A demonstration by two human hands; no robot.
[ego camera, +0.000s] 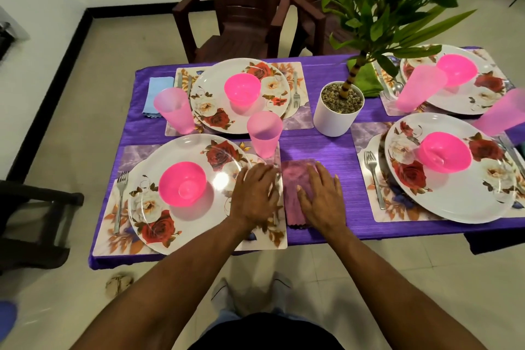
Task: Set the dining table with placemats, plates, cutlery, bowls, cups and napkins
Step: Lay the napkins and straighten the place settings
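your folded mauve cloth napkin [297,179] lies on the purple-covered bench [321,150], just right of the near-left floral placemat [272,233], its long axis running away from you. your right hand [322,199] is on it, fingers straight and flat, pressing its right half. your left hand [255,196], blurred, seems spread flat over the placemat's right edge, beside the napkin. both forearms reach straight forward.
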